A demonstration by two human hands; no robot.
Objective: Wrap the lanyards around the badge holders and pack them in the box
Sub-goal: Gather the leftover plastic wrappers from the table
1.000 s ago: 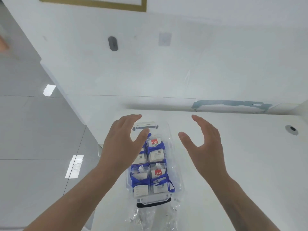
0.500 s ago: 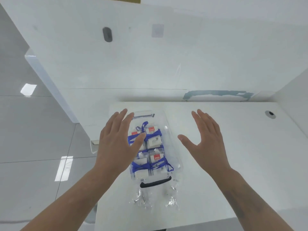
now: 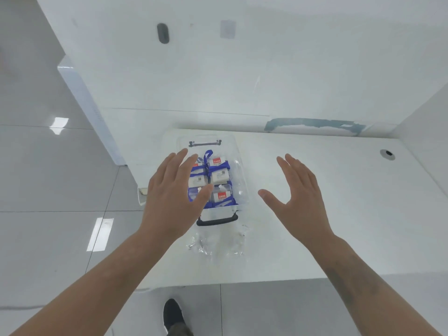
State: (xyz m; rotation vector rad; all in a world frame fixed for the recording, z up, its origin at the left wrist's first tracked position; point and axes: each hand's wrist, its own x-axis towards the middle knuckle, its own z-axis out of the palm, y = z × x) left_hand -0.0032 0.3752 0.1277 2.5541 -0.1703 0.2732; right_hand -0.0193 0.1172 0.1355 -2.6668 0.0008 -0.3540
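The clear box [image 3: 238,170] lies at the table's [image 3: 339,214] 9 o'clock side, packed with badge holders [image 3: 219,177] wrapped in blue lanyards [image 3: 225,164]. Both hands hover with fingers spread, holding nothing: left hand [image 3: 173,196] over the box, right hand [image 3: 299,198] at its 3 o'clock. Since a second ago the fingers have straightened and the view has pulled back.

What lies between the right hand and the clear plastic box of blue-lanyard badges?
Head view: only bare white tabletop separates the right hand from the clear plastic box.
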